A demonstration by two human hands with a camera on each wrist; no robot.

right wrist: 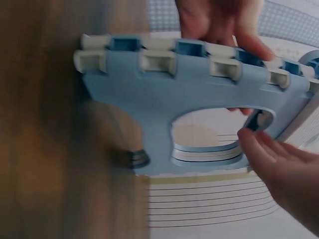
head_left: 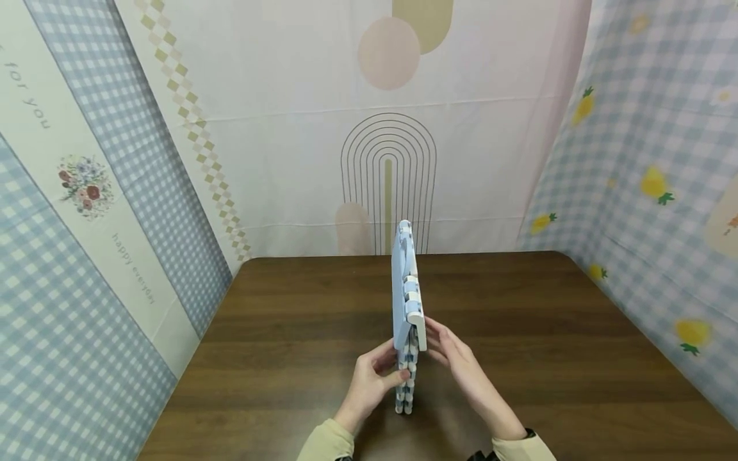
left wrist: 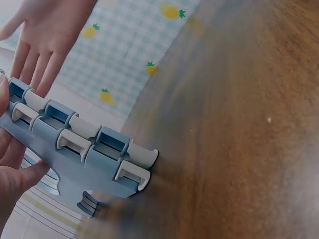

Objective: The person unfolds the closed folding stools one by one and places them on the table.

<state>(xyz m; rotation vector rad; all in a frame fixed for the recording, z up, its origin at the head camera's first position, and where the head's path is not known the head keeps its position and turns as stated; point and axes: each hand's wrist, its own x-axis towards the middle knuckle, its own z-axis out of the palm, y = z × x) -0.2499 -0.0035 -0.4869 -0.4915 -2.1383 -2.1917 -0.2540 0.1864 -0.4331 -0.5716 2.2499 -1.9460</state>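
We see a folded blue and white plastic stool (head_left: 405,301) standing up on the brown table (head_left: 277,358), in the lower middle of the head view. Just left of it, our left hand (head_left: 371,383) holds on — thumb bent over the near edge — and on the right side, our right hand (head_left: 466,368) is loose, its long, straight fingers resting against the stool.

folding stool (head_left: 399,307): 1 | fingers (left wrist: 51,69): 2 sets | sleeves (head_left: 328,442): 2 | table (head_left: 288,358): 1
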